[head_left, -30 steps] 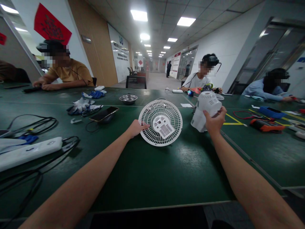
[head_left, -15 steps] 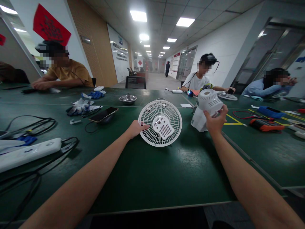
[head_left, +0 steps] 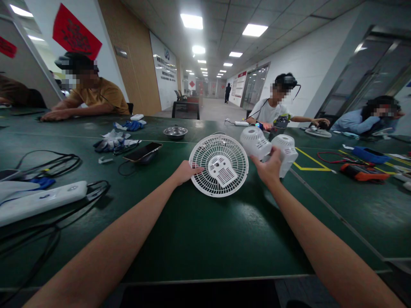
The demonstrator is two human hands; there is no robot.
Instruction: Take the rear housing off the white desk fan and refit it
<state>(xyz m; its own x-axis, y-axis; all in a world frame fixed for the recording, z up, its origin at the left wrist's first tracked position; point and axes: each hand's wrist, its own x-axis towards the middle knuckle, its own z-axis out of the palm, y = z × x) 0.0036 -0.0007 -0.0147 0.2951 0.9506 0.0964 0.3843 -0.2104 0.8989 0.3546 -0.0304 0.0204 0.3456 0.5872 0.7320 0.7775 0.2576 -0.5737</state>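
Observation:
My left hand (head_left: pixel 184 174) grips the left rim of a round white fan grille (head_left: pixel 219 166), thumb over the mesh. The grille is tilted toward me, with a slotted plate at its centre. In my right hand (head_left: pixel 269 167) is a white vented fan motor cover (head_left: pixel 254 142), held just right of the grille's upper edge. My fingers partly hide the cover's lower side. Behind that hand stands a second white vented housing (head_left: pixel 285 149) on the green table (head_left: pixel 205 239).
A metal bowl (head_left: pixel 175 132), a phone (head_left: pixel 143 152) and gloves (head_left: pixel 112 141) lie to the left. A white power strip (head_left: pixel 45 203) with black cables is nearer. To the right is an orange multimeter (head_left: pixel 364 172). Co-workers sit across the table.
My right hand has moved left with the motor cover, bringing it beside the grille and away from the second housing. My left hand keeps its hold on the grille.

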